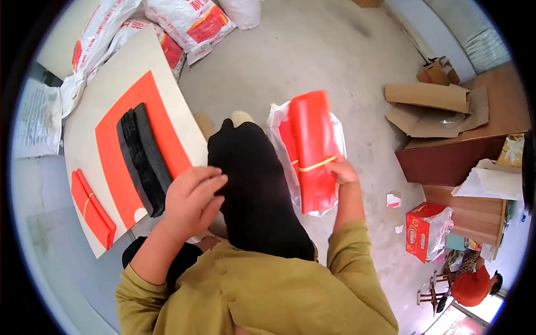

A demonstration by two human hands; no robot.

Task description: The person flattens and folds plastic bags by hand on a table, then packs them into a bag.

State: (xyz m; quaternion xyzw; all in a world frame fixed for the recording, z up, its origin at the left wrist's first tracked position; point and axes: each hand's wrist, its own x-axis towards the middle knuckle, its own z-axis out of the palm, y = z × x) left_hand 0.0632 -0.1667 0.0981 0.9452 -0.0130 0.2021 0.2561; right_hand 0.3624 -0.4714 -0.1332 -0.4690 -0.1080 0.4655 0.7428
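Observation:
My right hand grips the edge of a folded red bundle where a yellow rubber band goes round it. Under the bundle is a white plastic bag with more red material showing inside. My left hand hovers over the near edge of a pale board, fingers apart and holding nothing. Close by it, a black folded strip lies on a flat red sheet on that board. A second banded red bundle rests at the board's left side.
White printed sacks are piled behind the board. My black-clad leg is between board and bag. On the right are cardboard pieces on a brown cabinet, a red box and a person in red farther off.

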